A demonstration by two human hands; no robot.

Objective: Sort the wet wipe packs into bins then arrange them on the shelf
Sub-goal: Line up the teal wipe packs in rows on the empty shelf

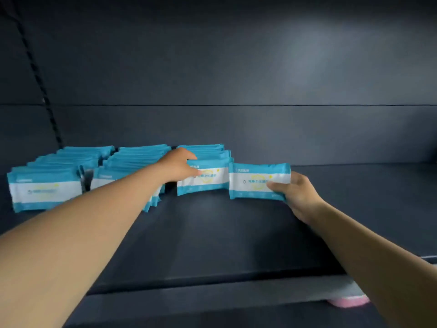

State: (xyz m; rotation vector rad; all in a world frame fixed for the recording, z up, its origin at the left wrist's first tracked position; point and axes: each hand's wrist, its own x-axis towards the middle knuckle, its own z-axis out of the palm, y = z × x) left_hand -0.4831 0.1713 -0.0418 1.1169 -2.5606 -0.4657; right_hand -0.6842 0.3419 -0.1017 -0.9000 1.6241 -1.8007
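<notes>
Blue-and-white wet wipe packs stand upright in three rows on the dark shelf [236, 233]: a left row [45, 190], a middle row [137, 159] partly hidden by my left forearm, and a shorter right row [208, 181]. My left hand [179, 165] grips the top left corner of the right row's front pack, thumb on its face. My right hand [295, 192] pinches the lower right corner of a single pack [257, 179], holding it upright just right of that row.
The shelf's dark back panel [260, 129] rises behind the rows. A slotted upright [37, 76] runs along the left. Bare shelf surface lies to the right and in front. A pink and white object [347, 300] shows below the shelf's front edge.
</notes>
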